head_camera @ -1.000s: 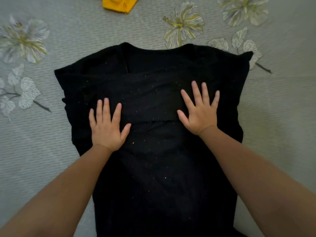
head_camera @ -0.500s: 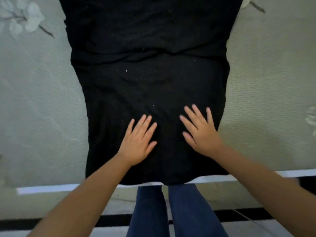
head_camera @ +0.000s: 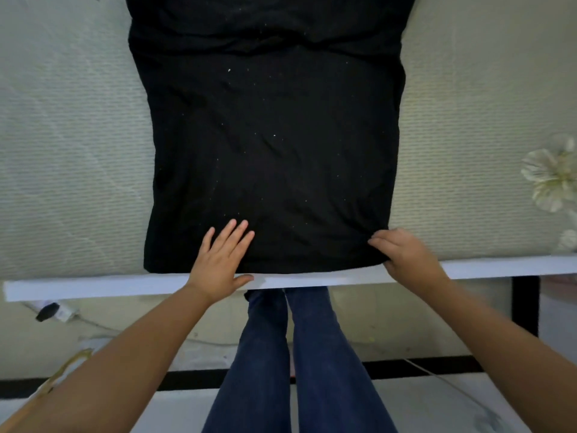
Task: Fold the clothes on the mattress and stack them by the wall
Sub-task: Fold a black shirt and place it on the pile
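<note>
A black garment (head_camera: 271, 145) lies flat on the pale floral mattress (head_camera: 71, 170), its sides folded in and its bottom hem at the mattress's near edge. My left hand (head_camera: 220, 260) rests flat on the hem, fingers straight, thumb over the white edge. My right hand (head_camera: 402, 254) has its fingers curled round the garment's bottom right corner. The garment's top runs out of view.
The mattress's white front edge (head_camera: 93, 285) runs across the view. Below it are my legs in blue jeans (head_camera: 296, 354), a black frame (head_camera: 524, 307), a cable and a small dark thing on the floor at left.
Both hands slid down the garment from its chest to the bottom hem, smoothing it. The right hand moved out to the bottom right corner and took hold of it. The view tilted down.
</note>
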A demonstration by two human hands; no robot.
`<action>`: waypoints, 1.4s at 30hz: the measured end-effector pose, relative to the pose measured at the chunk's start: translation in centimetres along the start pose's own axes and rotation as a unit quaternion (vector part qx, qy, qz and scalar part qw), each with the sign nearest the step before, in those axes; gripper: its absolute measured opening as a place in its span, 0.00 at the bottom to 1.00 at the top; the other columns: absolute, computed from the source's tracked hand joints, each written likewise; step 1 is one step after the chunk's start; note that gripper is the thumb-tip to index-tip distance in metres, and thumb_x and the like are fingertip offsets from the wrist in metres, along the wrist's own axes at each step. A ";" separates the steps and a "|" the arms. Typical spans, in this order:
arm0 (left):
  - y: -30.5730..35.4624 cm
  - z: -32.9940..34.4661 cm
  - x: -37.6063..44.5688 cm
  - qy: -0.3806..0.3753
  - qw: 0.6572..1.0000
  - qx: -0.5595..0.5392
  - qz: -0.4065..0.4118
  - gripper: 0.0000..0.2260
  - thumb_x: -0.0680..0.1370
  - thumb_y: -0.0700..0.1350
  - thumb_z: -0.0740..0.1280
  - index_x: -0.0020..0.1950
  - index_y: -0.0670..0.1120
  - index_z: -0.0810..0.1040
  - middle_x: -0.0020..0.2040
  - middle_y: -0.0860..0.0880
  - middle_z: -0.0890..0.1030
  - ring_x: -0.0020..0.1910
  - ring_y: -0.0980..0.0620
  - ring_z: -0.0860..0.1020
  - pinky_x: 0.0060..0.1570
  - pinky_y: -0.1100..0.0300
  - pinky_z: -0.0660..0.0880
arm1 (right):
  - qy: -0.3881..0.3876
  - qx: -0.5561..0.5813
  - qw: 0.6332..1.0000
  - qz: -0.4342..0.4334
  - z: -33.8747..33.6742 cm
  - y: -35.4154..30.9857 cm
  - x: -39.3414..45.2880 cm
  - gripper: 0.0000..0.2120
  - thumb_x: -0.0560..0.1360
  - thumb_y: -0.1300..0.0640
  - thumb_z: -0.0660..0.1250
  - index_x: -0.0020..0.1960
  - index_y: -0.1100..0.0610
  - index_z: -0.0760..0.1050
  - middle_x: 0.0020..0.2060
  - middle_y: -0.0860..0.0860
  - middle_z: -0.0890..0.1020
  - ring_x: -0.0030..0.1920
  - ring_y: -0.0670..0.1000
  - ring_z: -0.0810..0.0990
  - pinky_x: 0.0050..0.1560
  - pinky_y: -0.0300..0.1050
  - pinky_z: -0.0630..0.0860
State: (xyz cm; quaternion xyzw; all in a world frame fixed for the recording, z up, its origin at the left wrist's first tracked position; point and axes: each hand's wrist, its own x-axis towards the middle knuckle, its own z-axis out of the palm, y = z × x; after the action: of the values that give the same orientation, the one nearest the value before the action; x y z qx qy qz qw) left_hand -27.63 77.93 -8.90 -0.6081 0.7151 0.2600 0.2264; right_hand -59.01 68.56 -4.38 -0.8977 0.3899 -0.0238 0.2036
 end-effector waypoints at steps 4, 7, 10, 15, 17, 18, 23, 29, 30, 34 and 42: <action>1.8 -0.3 0.1 0.014 0.998 -0.020 -0.052 0.38 0.75 0.64 0.57 0.76 0.48 0.45 0.77 0.50 0.42 0.75 0.50 0.40 0.70 0.48 0.36 | 0.081 -0.078 0.994 0.014 -3.6 -0.7 -0.4 0.17 0.60 0.66 0.53 0.33 0.64 0.81 0.30 0.55 0.82 0.35 0.57 0.77 0.34 0.44 0.74; 2.8 -0.9 -0.1 0.028 0.996 -0.027 -0.079 0.32 0.78 0.59 0.57 0.76 0.49 0.47 0.77 0.51 0.45 0.75 0.51 0.42 0.71 0.48 0.38 | 0.109 -0.137 0.984 0.030 -4.6 -1.8 -0.8 0.15 0.61 0.64 0.54 0.32 0.61 0.81 0.28 0.51 0.82 0.47 0.57 0.77 0.47 0.47 0.65; 1.9 -1.2 0.0 0.044 0.996 -0.033 -0.068 0.28 0.79 0.45 0.57 0.76 0.51 0.47 0.77 0.53 0.46 0.75 0.54 0.43 0.72 0.52 0.41 | 0.130 -0.169 0.976 0.040 -4.4 -2.1 -1.1 0.16 0.61 0.65 0.54 0.32 0.60 0.81 0.29 0.52 0.82 0.41 0.57 0.83 0.51 0.49 0.63; -1.2 -2.7 -0.5 0.100 0.990 -0.102 -0.013 0.27 0.77 0.31 0.55 0.74 0.45 0.55 0.76 0.47 0.54 0.75 0.52 0.51 0.71 0.61 0.46 | 0.107 -0.207 0.968 0.091 -2.5 -1.8 -1.6 0.14 0.61 0.70 0.57 0.33 0.62 0.81 0.32 0.53 0.83 0.40 0.56 0.84 0.55 0.53 0.62; -2.4 -3.0 -1.0 0.118 0.982 -0.145 0.002 0.28 0.75 0.26 0.56 0.73 0.41 0.58 0.75 0.43 0.56 0.75 0.49 0.54 0.71 0.62 0.47 | 0.076 -0.220 0.967 0.107 -1.8 -2.0 -1.2 0.11 0.57 0.72 0.63 0.35 0.63 0.81 0.36 0.57 0.84 0.41 0.58 0.84 0.54 0.55 0.70; -3.2 -3.1 -1.2 0.119 0.982 -0.145 0.017 0.28 0.74 0.25 0.56 0.73 0.41 0.58 0.74 0.42 0.57 0.74 0.47 0.54 0.72 0.61 0.47 | 0.059 -0.226 0.966 0.113 -1.3 -2.2 -0.9 0.11 0.57 0.72 0.63 0.35 0.64 0.81 0.37 0.58 0.84 0.42 0.60 0.84 0.51 0.57 0.75; -6.0 -1.6 -3.0 0.065 0.994 -0.091 -0.005 0.30 0.75 0.29 0.55 0.75 0.43 0.50 0.76 0.44 0.48 0.75 0.48 0.46 0.72 0.60 0.41 | -0.129 -0.237 0.952 0.147 1.2 -4.2 0.0 0.22 0.53 0.62 0.79 0.47 0.62 0.82 0.47 0.60 0.83 0.51 0.61 0.82 0.50 0.64 0.75; -5.6 -0.6 -3.4 0.119 0.986 -0.110 -0.033 0.32 0.76 0.36 0.62 0.75 0.42 0.50 0.76 0.43 0.49 0.75 0.46 0.51 0.72 0.56 0.48 | -0.301 -0.264 0.899 0.177 3.0 -4.0 -0.1 0.34 0.78 0.57 0.58 0.75 0.55 0.40 0.75 0.55 0.43 0.75 0.55 0.47 0.71 0.58 0.48; -5.7 -0.6 -3.4 0.129 0.982 -0.129 -0.048 0.32 0.72 0.31 0.65 0.73 0.39 0.55 0.74 0.39 0.56 0.73 0.42 0.59 0.70 0.53 0.56 | -0.310 -0.261 0.897 0.175 2.9 -3.9 -0.1 0.34 0.78 0.59 0.57 0.75 0.54 0.38 0.75 0.54 0.42 0.75 0.55 0.47 0.71 0.55 0.51; -6.7 -1.2 -2.6 0.175 0.973 -0.139 -0.063 0.31 0.65 0.22 0.62 0.68 0.36 0.67 0.68 0.39 0.69 0.64 0.41 0.72 0.56 0.49 0.70 | -0.311 -0.241 0.903 0.172 1.9 -3.1 0.1 0.30 0.78 0.62 0.52 0.75 0.54 0.42 0.76 0.50 0.45 0.74 0.50 0.52 0.69 0.47 0.55; -8.2 -1.0 -6.3 0.131 0.988 -0.082 -0.017 0.34 0.60 0.16 0.62 0.65 0.30 0.66 0.66 0.31 0.68 0.64 0.32 0.68 0.65 0.48 0.65 | -0.384 -0.156 0.892 0.179 -0.2 -3.4 -1.6 0.34 0.76 0.70 0.52 0.75 0.53 0.40 0.76 0.51 0.43 0.75 0.50 0.49 0.71 0.39 0.52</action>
State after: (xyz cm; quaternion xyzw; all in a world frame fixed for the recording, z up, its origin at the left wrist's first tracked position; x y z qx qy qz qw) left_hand -18.60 80.98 -4.93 -0.6652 0.7045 0.2323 0.0845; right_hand -57.82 71.71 -2.67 -0.7723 0.4341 0.4208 0.1953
